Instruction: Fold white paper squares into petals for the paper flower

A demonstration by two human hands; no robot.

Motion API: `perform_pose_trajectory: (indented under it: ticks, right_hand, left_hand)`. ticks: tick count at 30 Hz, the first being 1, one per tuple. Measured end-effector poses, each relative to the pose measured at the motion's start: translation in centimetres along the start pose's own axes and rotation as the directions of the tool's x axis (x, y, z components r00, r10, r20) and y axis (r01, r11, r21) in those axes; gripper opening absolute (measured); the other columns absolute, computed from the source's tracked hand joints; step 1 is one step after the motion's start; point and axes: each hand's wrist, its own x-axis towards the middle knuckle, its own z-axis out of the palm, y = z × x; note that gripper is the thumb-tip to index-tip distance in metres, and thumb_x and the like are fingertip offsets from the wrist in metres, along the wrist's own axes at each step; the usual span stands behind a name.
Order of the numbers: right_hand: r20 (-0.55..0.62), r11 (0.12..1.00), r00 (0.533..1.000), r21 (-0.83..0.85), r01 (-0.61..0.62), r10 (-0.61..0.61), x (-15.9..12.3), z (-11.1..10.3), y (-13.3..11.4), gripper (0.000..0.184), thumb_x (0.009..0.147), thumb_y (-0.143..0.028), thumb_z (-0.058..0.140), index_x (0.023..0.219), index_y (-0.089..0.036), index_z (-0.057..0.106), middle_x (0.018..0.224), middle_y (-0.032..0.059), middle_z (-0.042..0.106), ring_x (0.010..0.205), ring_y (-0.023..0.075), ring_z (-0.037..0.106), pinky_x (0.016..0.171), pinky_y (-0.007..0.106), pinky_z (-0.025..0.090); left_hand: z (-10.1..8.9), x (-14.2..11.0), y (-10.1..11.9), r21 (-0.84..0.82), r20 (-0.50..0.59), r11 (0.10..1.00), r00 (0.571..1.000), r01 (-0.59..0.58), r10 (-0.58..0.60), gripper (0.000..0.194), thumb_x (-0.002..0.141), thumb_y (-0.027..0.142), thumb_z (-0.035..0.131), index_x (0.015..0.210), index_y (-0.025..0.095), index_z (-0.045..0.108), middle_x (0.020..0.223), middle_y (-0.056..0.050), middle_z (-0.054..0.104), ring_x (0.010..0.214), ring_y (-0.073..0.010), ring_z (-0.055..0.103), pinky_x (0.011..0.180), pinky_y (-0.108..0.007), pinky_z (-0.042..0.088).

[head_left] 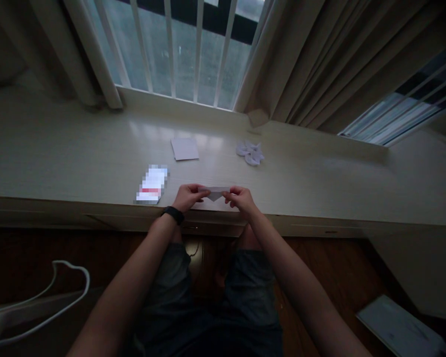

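A small piece of pale paper [215, 195], folded into a triangle with its point toward me, is stretched between my two hands just above the counter's front edge. My left hand [189, 196], with a dark band on its wrist, pinches the left corner between thumb and fingers. Opposite it, my right hand [241, 198] pinches the right corner. Beyond them lies a stack of square paper sheets [185, 148]. Several folded paper pieces [251, 152] sit clustered together farther right.
A phone with a lit, blurred screen [152, 184] rests on the long pale counter [319, 183], left of my hands. Behind the counter are a barred window [182, 54] and curtains [297, 59]. A white cable [85, 277] curves at lower left; a flat pale panel [401, 325] lies lower right.
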Motion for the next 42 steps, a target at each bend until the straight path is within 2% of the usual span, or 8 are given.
perform_pose_trajectory:
  ticks: [7,11,15,22,28,33,38,42]
  right_hand:
    - [-0.008,0.958,0.998,0.281,-0.051,0.055,0.7,0.5,0.3,0.052,0.054,-0.053,0.082,0.086,-0.016,0.066,0.079,0.0029,0.069,0.072,0.0158,0.066,0.069,0.029,0.055]
    - [-0.055,0.937,0.998,0.349,0.005,0.015,1.2,0.8,1.1,0.047,0.054,-0.051,0.083,0.080,-0.015,0.067,0.076,0.0021,0.068,0.073,0.0146,0.065,0.078,0.032,0.055]
    - [-0.085,0.946,0.996,0.325,-0.006,0.036,1.6,0.7,2.0,0.050,0.053,-0.053,0.082,0.082,-0.016,0.067,0.075,0.0019,0.067,0.071,0.0143,0.064,0.073,0.031,0.056]
    - [-0.127,0.956,0.992,0.293,0.021,0.017,2.2,0.4,3.0,0.046,0.054,-0.051,0.082,0.078,-0.015,0.067,0.075,0.0018,0.067,0.066,0.0125,0.060,0.067,0.027,0.053]
    - [-0.246,0.990,0.966,0.098,0.106,-0.079,2.5,0.4,3.2,0.043,0.059,-0.053,0.078,0.080,-0.016,0.072,0.062,-0.0009,0.061,0.057,0.0114,0.053,0.051,0.023,0.043]
    - [-0.124,0.981,0.992,0.192,0.024,0.000,1.7,0.1,2.3,0.046,0.062,-0.055,0.077,0.086,-0.016,0.073,0.047,-0.0047,0.054,0.038,0.0078,0.041,0.038,0.023,0.036]
    - [0.046,0.949,0.996,0.303,-0.087,0.076,1.2,-0.1,1.6,0.052,0.059,-0.055,0.080,0.092,-0.015,0.071,0.057,0.0017,0.066,0.044,0.0120,0.057,0.045,0.025,0.050]
    - [0.055,0.929,0.995,0.360,-0.093,0.078,1.4,-0.1,2.0,0.045,0.059,-0.051,0.082,0.084,-0.015,0.072,0.070,0.0062,0.072,0.057,0.0152,0.066,0.057,0.027,0.057]
  left_hand:
    - [0.3,1.4,0.1,0.140,0.052,0.989,0.998,0.038,-0.046,0.042,0.066,0.046,0.077,0.089,0.011,0.071,0.076,-0.009,0.070,0.058,-0.0170,0.066,0.041,-0.020,0.040]
    - [0.8,2.1,-0.5,0.125,0.025,0.992,0.999,-0.030,0.028,0.042,0.065,0.046,0.077,0.090,0.013,0.072,0.078,-0.007,0.068,0.062,-0.0162,0.065,0.043,-0.021,0.044]
    - [0.5,2.8,-1.2,0.238,-0.019,0.962,0.990,-0.134,0.143,0.033,0.064,0.045,0.078,0.079,0.016,0.075,0.070,-0.003,0.064,0.050,-0.0087,0.053,0.040,-0.019,0.039]
    - [0.6,2.4,0.1,0.216,0.096,0.961,0.976,0.171,-0.195,0.048,0.075,0.050,0.069,0.104,0.012,0.072,0.042,0.002,0.053,0.031,-0.0089,0.043,0.035,-0.022,0.036]
    - [0.8,2.3,0.9,0.122,0.153,0.974,0.966,0.191,-0.209,0.051,0.073,0.041,0.074,0.113,0.011,0.066,0.081,-0.011,0.074,0.042,-0.0103,0.057,0.043,-0.024,0.050]
    - [1.4,2.1,0.6,0.093,0.090,0.981,0.980,0.171,-0.179,0.038,0.076,0.035,0.073,0.104,0.010,0.069,0.090,-0.013,0.074,0.049,-0.0106,0.062,0.050,-0.024,0.054]
    - [2.1,2.1,0.3,0.017,0.082,0.991,0.987,0.135,-0.136,0.034,0.074,0.032,0.075,0.099,0.010,0.070,0.091,-0.013,0.073,0.054,-0.0116,0.065,0.055,-0.025,0.056]
    - [2.1,2.5,-0.3,-0.035,0.125,0.987,0.981,0.156,-0.150,0.045,0.070,0.032,0.079,0.109,0.012,0.066,0.087,-0.011,0.073,0.059,-0.0153,0.068,0.057,-0.028,0.057]
